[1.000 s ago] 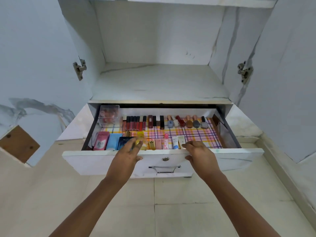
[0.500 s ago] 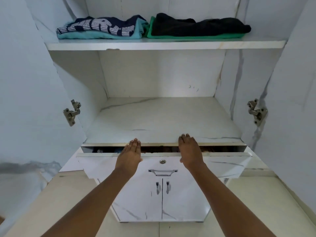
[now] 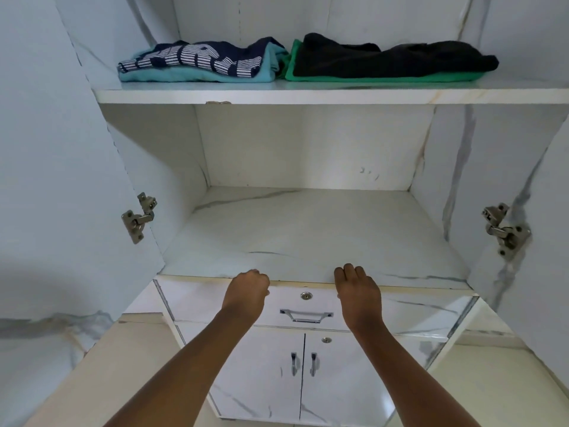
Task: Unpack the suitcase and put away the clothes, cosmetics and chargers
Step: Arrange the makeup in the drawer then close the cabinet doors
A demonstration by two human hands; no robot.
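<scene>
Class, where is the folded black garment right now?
Head view: the black garment lies on a green one, upper shelf, right of the striped pile.

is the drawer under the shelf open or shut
Shut: the drawer front sits flush under the shelf edge with no gap, and none of its contents show.

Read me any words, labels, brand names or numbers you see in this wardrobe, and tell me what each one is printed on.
Navy folded top, upper shelf, left pile: large white striped block letters, folded over and partly hidden; no whole word can be read.
Drawer lock and handle: no marking shows.
Black garment on the green one: no print shows.
Nothing else bears text.
</scene>
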